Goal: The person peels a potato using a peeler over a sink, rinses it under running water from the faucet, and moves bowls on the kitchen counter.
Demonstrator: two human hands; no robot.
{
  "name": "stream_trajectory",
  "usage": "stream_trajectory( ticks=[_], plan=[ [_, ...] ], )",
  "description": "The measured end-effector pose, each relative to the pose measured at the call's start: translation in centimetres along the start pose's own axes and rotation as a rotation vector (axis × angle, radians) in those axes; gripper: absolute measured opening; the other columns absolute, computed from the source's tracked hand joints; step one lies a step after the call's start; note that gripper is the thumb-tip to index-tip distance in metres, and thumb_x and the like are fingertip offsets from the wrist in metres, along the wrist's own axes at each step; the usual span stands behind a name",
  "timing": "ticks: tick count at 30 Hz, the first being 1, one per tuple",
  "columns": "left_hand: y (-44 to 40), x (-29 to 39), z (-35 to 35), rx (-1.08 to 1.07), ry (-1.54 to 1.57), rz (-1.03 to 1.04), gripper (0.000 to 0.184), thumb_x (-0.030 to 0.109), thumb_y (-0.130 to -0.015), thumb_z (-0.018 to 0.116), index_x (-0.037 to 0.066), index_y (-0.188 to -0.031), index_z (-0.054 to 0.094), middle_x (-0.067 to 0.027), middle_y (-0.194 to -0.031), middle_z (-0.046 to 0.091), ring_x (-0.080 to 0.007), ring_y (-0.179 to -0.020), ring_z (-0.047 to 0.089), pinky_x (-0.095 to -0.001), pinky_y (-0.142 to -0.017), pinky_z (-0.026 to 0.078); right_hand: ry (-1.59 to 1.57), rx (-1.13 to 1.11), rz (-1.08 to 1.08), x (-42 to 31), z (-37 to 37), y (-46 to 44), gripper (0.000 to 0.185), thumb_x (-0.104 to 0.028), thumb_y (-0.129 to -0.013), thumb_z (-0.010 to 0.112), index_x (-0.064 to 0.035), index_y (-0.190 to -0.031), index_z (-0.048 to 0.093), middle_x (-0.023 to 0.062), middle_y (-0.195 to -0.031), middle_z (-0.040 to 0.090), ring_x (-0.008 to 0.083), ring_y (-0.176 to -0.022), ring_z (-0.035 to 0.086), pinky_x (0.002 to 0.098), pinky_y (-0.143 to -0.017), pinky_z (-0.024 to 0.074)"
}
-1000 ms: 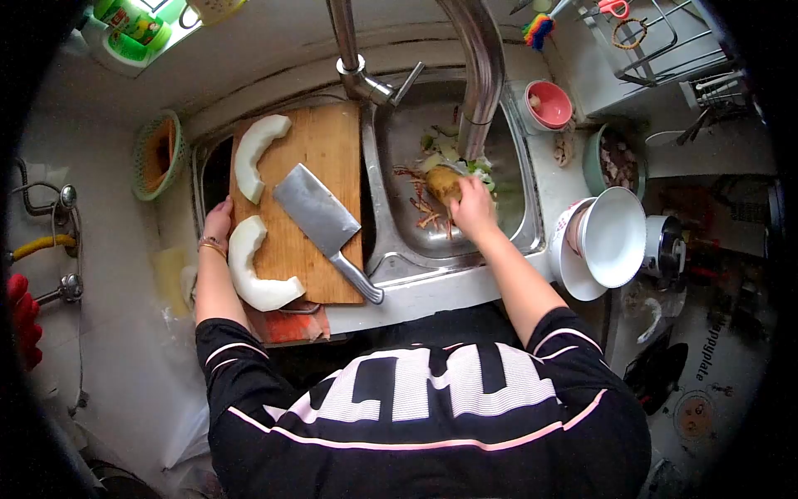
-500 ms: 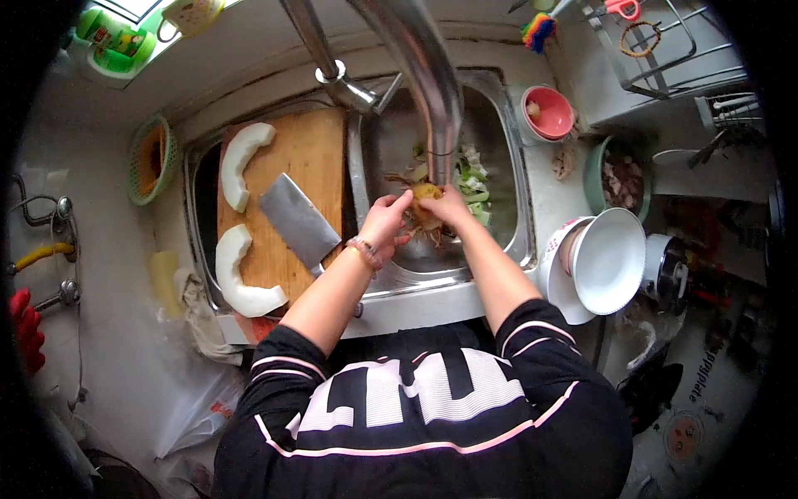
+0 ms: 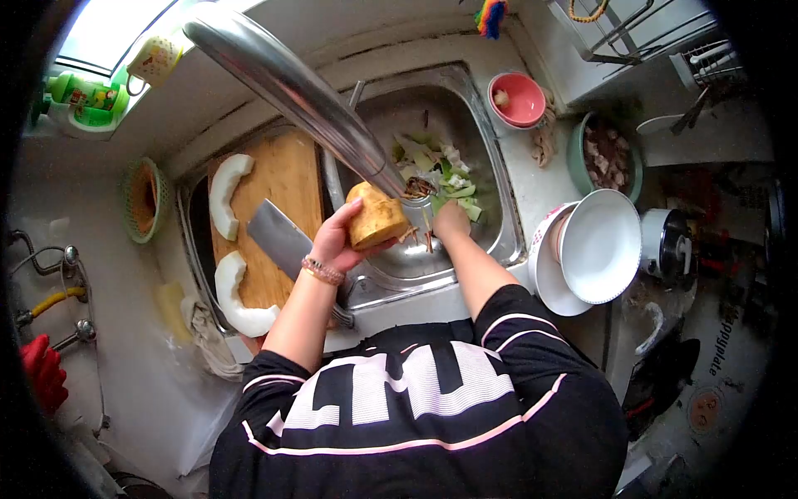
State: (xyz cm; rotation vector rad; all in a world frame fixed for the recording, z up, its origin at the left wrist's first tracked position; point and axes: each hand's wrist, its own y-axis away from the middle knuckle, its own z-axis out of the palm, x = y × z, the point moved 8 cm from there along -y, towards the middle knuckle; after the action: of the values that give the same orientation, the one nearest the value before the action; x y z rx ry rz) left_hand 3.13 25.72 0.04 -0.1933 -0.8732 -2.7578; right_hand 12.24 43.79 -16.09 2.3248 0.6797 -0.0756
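My left hand (image 3: 339, 237) is wrapped round a thick yellow-brown chunk of root vegetable (image 3: 378, 218), held over the near left side of the sink (image 3: 496, 141). Its cut end faces right. To the right, my right hand (image 3: 451, 221) is low in the sink, beside green and white vegetable scraps (image 3: 428, 155). It looks closed, but its fingertips and anything in them are hidden. Brown stringy bits (image 3: 429, 241) show between the two hands. A cleaver (image 3: 278, 237) lies on the wooden cutting board (image 3: 283, 166) left of my left hand, beside two curved pale melon slices (image 3: 224, 195).
The metal faucet (image 3: 291, 91) slants over the sink. On the right stand a pink bowl (image 3: 522, 101), a green bowl of meat pieces (image 3: 605, 158) and stacked white bowls (image 3: 600, 245). A green basket (image 3: 137, 200) sits left of the board.
My left hand has moved left and nearer with the root vegetable. My right hand has let go of it and is now apart, by the scraps. The view has shifted, and the faucet appears further left.
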Motion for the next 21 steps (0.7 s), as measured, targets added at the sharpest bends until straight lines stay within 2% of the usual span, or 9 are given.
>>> stream_trajectory(
  ticks=[2, 6, 9, 11, 14, 15, 17, 20, 21],
  plan=[
    [1.4, 0.7, 0.3, -0.002, 0.012, 0.035, 0.050, 0.031, -0.089, 0.054, 0.009, -0.131, 0.040, -0.0142, -0.127, 0.051, -0.0320, -0.116, 0.051, -0.0538, -0.094, 0.042, 0.024, 0.110, 0.091, -0.5, 0.4, 0.0, 0.055, -0.019, -0.079, 0.063, 0.0009, -0.122, 0.035, 0.0286, -0.117, 0.049, 0.0401, -0.105, 0.054, 0.0439, -0.086, 0.0473],
    [3.4, 1.4, -0.7, 0.042, 0.000, 0.093, 0.053, 0.033, -0.088, 0.053, 0.008, -0.133, 0.038, -0.0153, -0.131, 0.048, -0.0331, -0.120, 0.047, -0.0557, -0.098, 0.038, -0.216, 0.183, 0.107, -0.7, -0.4, 0.6, 0.057, -0.010, -0.073, 0.067, 0.0033, -0.120, 0.037, 0.0270, -0.113, 0.054, 0.0389, -0.103, 0.056, 0.0393, -0.079, 0.0496],
    [4.4, 1.0, -0.9, 0.028, 0.037, 0.071, 0.054, 0.033, -0.087, 0.052, 0.008, -0.133, 0.040, -0.0159, -0.130, 0.049, -0.0330, -0.119, 0.048, -0.0553, -0.100, 0.036, -0.365, -0.046, 0.054, 2.0, 5.4, -4.4, 0.055, -0.006, -0.070, 0.066, 0.0024, -0.118, 0.040, 0.0237, -0.112, 0.056, 0.0357, -0.095, 0.060, 0.0365, -0.072, 0.0502],
    [4.7, 0.9, -1.2, 0.008, 0.045, 0.082, 0.053, 0.033, -0.087, 0.052, 0.008, -0.132, 0.041, -0.0160, -0.128, 0.050, -0.0329, -0.118, 0.049, -0.0549, -0.100, 0.036, -0.442, -0.089, -0.023, 2.6, 7.6, -6.4, 0.052, -0.002, -0.068, 0.065, -0.0027, -0.115, 0.043, 0.0161, -0.098, 0.059, 0.0310, -0.080, 0.062, 0.0390, -0.058, 0.0493],
    [5.0, 0.4, -1.4, -0.015, 0.083, 0.066, 0.053, 0.034, -0.086, 0.051, 0.008, -0.132, 0.043, -0.0151, -0.127, 0.052, -0.0318, -0.115, 0.052, -0.0521, -0.099, 0.038, -0.620, -0.098, -0.048, 1.3, 3.6, -2.5, 0.054, 0.002, -0.070, 0.063, -0.0080, -0.117, 0.039, 0.0119, -0.083, 0.056, 0.0275, -0.073, 0.060, 0.0377, -0.047, 0.0485],
    [5.1, 0.1, -1.4, -0.033, 0.110, 0.053, 0.053, 0.034, -0.086, 0.051, 0.008, -0.132, 0.043, -0.0148, -0.127, 0.052, -0.0315, -0.115, 0.052, -0.0515, -0.099, 0.039, -0.889, -0.291, 0.101, -0.6, 0.4, 2.0, 0.058, 0.007, -0.070, 0.062, -0.0075, -0.120, 0.037, 0.0116, -0.083, 0.056, 0.0270, -0.072, 0.059, 0.0373, -0.046, 0.0495],
    [5.4, -0.2, -1.5, -0.042, 0.131, 0.081, 0.055, 0.043, -0.088, 0.050, 0.009, -0.131, 0.044, -0.0134, -0.127, 0.052, -0.0306, -0.116, 0.051, -0.0502, -0.098, 0.039, -0.853, -0.261, -0.009, -1.2, -1.4, 3.4, 0.056, 0.008, -0.072, 0.055, -0.0065, -0.122, 0.038, 0.0165, -0.082, 0.060, 0.0314, -0.073, 0.063, 0.0427, -0.054, 0.0522],
    [6.0, -0.8, -0.7, -0.116, 0.221, 0.091, 0.062, 0.055, -0.088, 0.048, 0.013, -0.133, 0.042, -0.0124, -0.130, 0.049, -0.0300, -0.118, 0.048, -0.0498, -0.097, 0.040, 0.150, 0.196, -0.422, -3.9, -7.7, 6.3, 0.042, 0.006, -0.074, 0.051, -0.0048, -0.115, 0.050, 0.0214, -0.084, 0.063, 0.0356, -0.077, 0.064, 0.0451, -0.066, 0.0527],
    [6.3, -1.1, -0.5, -0.139, 0.253, 0.082, 0.061, 0.054, -0.088, 0.049, 0.013, -0.133, 0.042, -0.0123, -0.130, 0.049, -0.0300, -0.118, 0.048, -0.0495, -0.097, 0.040, 0.224, 0.225, -0.447, -5.2, -9.4, 7.9, 0.033, 0.003, -0.075, 0.051, -0.0042, -0.107, 0.054, 0.0211, -0.084, 0.064, 0.0343, -0.079, 0.065, 0.0434, -0.066, 0.0532]
  ],
)
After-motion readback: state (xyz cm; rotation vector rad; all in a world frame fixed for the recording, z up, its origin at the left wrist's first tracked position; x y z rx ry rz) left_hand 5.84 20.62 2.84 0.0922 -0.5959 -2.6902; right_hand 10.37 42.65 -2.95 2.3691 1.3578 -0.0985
